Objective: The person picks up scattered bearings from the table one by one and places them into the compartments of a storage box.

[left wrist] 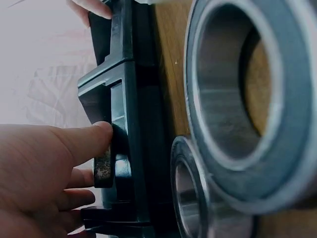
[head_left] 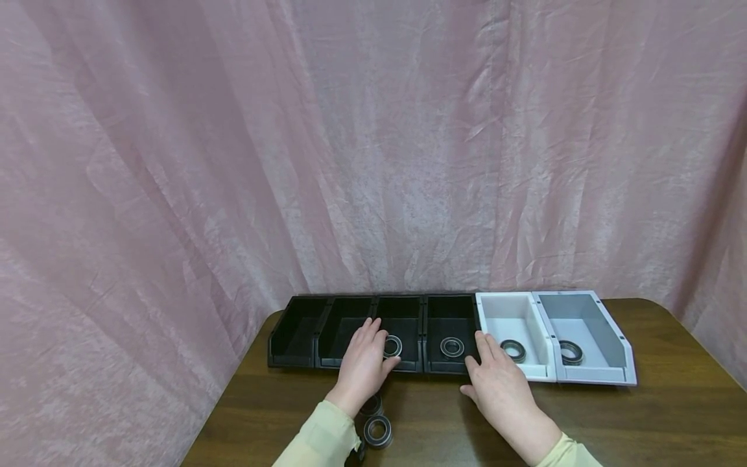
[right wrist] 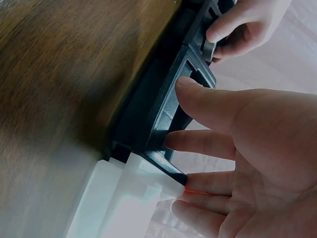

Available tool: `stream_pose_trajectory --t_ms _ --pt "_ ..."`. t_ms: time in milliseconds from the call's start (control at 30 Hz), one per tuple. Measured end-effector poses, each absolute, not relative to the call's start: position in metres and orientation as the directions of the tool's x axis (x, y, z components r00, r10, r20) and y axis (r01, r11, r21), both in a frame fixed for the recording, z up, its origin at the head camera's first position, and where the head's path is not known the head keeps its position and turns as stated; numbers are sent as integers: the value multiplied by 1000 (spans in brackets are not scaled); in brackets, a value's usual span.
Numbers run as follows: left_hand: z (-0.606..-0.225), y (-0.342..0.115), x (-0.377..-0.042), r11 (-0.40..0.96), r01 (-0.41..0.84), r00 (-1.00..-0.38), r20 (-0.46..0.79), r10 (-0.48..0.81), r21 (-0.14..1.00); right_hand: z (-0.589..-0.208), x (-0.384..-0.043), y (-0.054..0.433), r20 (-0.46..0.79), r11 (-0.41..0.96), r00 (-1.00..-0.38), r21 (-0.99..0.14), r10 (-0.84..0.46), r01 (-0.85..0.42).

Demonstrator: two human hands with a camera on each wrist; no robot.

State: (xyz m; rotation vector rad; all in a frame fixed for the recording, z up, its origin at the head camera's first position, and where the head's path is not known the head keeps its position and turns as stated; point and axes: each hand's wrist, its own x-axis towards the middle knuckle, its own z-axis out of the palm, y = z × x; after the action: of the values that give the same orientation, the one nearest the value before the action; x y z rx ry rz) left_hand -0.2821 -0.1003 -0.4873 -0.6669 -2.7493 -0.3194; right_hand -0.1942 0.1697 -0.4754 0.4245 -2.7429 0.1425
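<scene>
My left hand reaches over the front of the third black bin. Between its thumb and fingers it pinches a ring-shaped ball bearing, whose rim shows under the thumb in the left wrist view. My right hand is spread at the front corner where the fourth black bin meets the white bin; its palm holds nothing in the right wrist view. Inside the fourth black bin lies another bearing. One more bearing is in the white bin, beside my right fingers.
A grey bin at the row's right end holds a bearing. Two black bins stand at the left end. More bearings lie on the wooden table near my left forearm. A pink curtain hangs behind.
</scene>
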Motion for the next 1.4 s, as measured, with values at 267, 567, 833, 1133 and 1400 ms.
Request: stream_pose_trajectory --t_ms 267,567,833,1133,1400 --pt "-483 -93 -299 879 451 -871 291 396 155 -475 -194 170 365 950 -890 -44 -272 -309" --pt "-486 -87 -313 898 410 -902 218 373 161 -472 -194 170 354 952 -898 -55 -262 -300" --pt "-487 -80 -322 925 368 -921 175 348 94 -471 -193 170 354 952 -900 -74 -254 -297" --pt "-491 -75 -326 943 332 -928 179 327 1 -473 -194 169 341 953 -906 -76 -251 -293" --pt "-491 -71 -327 946 321 -934 149 324 -44 -476 -194 170 380 952 -889 -60 -257 -301"
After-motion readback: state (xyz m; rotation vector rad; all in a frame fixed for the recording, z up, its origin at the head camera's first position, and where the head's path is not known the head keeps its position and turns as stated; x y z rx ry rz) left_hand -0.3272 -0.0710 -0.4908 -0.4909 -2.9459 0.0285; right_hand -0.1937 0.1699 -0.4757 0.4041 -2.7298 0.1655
